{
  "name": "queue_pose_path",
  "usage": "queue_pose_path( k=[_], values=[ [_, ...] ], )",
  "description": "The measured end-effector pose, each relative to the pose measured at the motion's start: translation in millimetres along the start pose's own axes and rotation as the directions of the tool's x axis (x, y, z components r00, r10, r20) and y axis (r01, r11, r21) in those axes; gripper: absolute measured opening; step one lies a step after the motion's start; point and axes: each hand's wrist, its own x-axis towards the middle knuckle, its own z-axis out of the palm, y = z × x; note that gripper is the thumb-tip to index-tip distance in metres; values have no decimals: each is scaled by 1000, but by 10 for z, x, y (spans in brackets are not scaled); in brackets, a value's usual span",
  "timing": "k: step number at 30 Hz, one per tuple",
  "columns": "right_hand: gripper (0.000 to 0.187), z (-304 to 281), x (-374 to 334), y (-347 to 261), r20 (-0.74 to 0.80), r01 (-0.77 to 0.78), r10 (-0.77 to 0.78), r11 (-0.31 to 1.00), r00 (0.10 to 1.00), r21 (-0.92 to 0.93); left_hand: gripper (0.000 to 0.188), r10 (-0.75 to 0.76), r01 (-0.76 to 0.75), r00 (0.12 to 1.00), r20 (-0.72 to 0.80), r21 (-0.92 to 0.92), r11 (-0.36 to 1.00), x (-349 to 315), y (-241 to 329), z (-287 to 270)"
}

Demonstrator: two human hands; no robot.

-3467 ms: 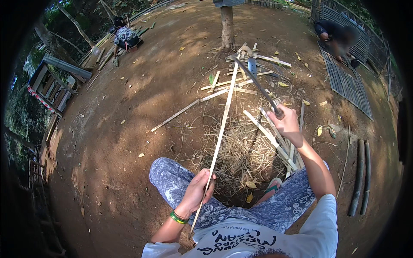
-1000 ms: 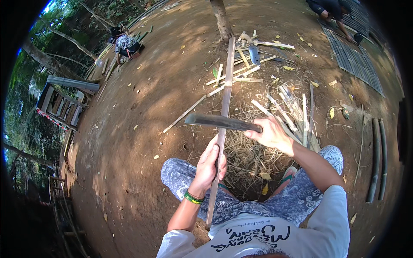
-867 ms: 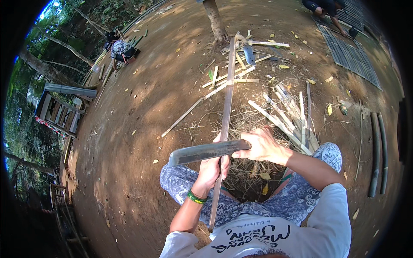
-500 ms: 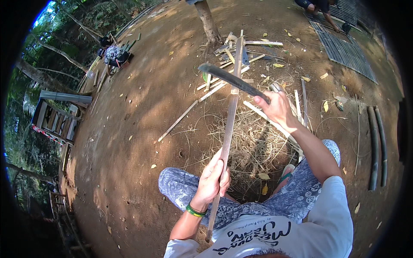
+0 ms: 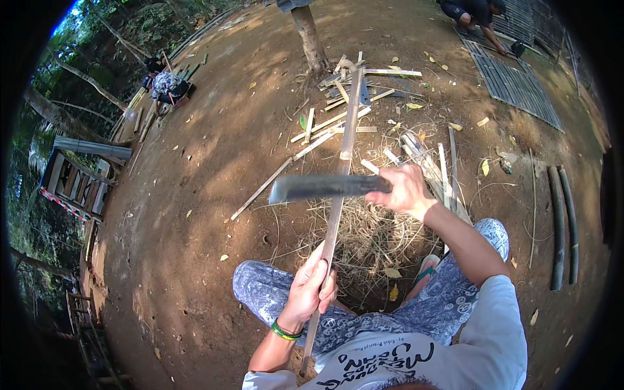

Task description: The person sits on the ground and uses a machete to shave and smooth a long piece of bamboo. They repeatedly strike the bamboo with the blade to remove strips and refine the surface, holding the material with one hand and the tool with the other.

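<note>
A long, flat bamboo strip slants up and away from beside my lap, and my left hand is wrapped round its lower part. In my right hand is the handle of a machete with a broad dark blade. The blade lies crosswise over the middle of the strip, its tip pointing left. Whether its edge touches the strip, I cannot tell. Below it, between my bent knees, a heap of thin bamboo shavings covers the ground.
Split bamboo pieces lie scattered before a tree trunk. Two dark poles rest at the right. A person crouches by a slatted panel; another person is at the far left, beyond a wooden structure.
The machete has come down and nearer along the strip, turning from a slant to nearly level. My right hand has lowered with it. My left hand keeps its hold on the strip.
</note>
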Motion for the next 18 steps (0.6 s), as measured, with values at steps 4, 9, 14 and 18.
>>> queue_pose_path(
  k=[4,9,14,18],
  values=[
    [71,-164,127,25,-11,-58,58,998,998,14,53,-2,3,1000,-24,39,999,-119,-28,-21],
    [79,88,-79,60,-84,297,-298,954,951,-31,54,1,-1,999,45,-4,1000,-148,10,-23],
    [67,-232,146,114,-7,-72,72,997,997,-28,56,-64,64,998,29,18,998,-393,-112,-117],
    [75,8,-30,156,-9,276,-280,951,960,-137,57,-29,30,999,19,-58,998,-391,-147,-139]
  ],
)
